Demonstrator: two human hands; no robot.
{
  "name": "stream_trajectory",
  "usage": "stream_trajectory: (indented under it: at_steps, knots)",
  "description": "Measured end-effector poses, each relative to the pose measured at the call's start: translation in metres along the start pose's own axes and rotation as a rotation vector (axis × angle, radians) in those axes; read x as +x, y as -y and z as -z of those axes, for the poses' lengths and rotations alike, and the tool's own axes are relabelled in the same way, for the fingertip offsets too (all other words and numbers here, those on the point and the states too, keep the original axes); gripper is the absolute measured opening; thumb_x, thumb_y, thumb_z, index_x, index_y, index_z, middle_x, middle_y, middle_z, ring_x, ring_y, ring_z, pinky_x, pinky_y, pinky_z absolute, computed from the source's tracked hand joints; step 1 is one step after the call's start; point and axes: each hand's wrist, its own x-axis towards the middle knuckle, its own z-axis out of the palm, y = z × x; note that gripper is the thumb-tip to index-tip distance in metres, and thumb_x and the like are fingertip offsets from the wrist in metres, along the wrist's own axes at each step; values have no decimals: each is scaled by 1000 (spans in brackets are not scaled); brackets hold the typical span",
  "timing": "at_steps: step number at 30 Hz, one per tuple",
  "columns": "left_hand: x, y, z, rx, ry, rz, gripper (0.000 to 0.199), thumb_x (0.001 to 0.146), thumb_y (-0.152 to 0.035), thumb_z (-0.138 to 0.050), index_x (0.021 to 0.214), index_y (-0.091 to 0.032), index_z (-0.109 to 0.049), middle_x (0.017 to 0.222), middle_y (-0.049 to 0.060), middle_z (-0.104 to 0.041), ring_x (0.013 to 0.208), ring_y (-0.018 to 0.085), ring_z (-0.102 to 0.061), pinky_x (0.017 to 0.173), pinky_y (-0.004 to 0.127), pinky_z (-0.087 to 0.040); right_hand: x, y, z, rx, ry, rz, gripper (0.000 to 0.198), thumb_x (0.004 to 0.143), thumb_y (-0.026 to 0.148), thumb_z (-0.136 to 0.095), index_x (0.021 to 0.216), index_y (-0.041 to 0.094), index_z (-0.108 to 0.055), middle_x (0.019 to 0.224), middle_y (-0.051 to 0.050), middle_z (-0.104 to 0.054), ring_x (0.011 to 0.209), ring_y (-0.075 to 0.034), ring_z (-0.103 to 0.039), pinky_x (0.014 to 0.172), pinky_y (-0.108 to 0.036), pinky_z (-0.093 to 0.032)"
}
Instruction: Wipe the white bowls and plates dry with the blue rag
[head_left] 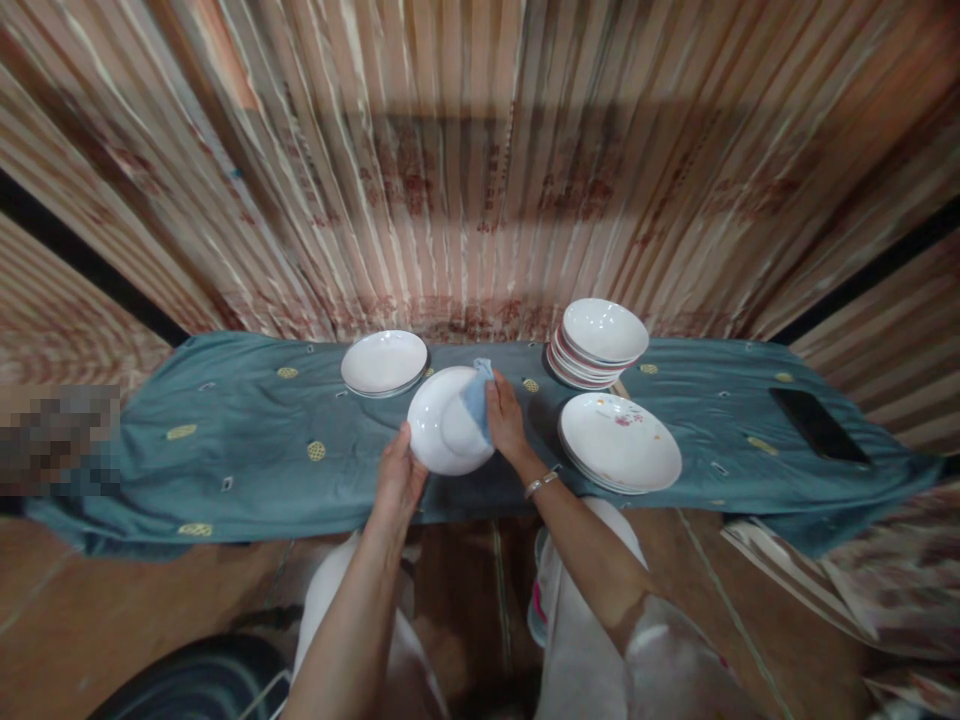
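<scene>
A white plate (pixel 435 425) is held up over the front of the cloth-covered table, its ringed underside apparently facing me. My left hand (pixel 400 472) grips its lower left rim, thumb on the near face. On the right rim, my right hand (pixel 506 415) is closed around a light blue cloth (pixel 477 400) pressed against the plate. Just behind and to the left lies a short stack of white plates (pixel 384 362). To the right of my right hand stand a stack of white bowls (pixel 604 330) and, nearer me, a stack of flower-patterned plates (pixel 622 440).
A green tablecloth (pixel 262 475) with yellow pineapple prints covers the long table. A black phone (pixel 819 425) lies at its right end. Striped curtains (pixel 450 200) hang behind, and dark slanted poles (pixel 97 260) flank the table. A dark round object (pixel 202 680) sits on the floor, lower left.
</scene>
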Motion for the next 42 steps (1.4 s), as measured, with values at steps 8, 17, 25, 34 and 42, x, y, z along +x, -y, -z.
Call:
stream_trajectory:
  at_steps: [8,17,25,34,42]
  knots:
    - [1,-5,-6,-97,-67,40,21,91,-15,-54,102,-8,-71,73,7,-75,63,14,-69,74,25,-57,-4,1,-2,15,-21,-13,53,102,42,-21,134,12,-51,132,-18,-59,126,-24,-54,109,-48,-40]
    - [-2,-12,-12,-135,-75,81,35,97,-16,-43,126,-8,-61,76,6,-76,72,15,-72,88,28,-55,-12,3,-6,0,-29,31,59,102,46,-18,142,9,-42,137,-20,-55,133,-25,-48,112,-49,-38]
    - [-2,-20,-18,-188,-129,76,37,100,-17,-38,130,-9,-58,75,6,-77,65,13,-71,83,26,-56,-22,11,-6,-40,-6,100,62,102,48,-19,149,11,-32,145,-18,-47,138,-25,-41,115,-48,-34]
    - [7,-23,-10,-275,-109,75,41,99,-20,-40,138,-14,-53,93,9,-78,89,17,-73,96,33,-52,-36,20,-5,-144,90,142,60,102,40,-23,151,5,-23,153,-23,-33,147,-27,-25,118,-52,-29]
    - [8,-28,-9,-269,-131,53,41,99,-21,-41,137,-13,-54,97,9,-77,101,18,-70,103,34,-47,-47,30,0,-209,157,243,60,101,34,-27,154,8,-13,161,-20,-16,150,-28,-13,118,-52,-27]
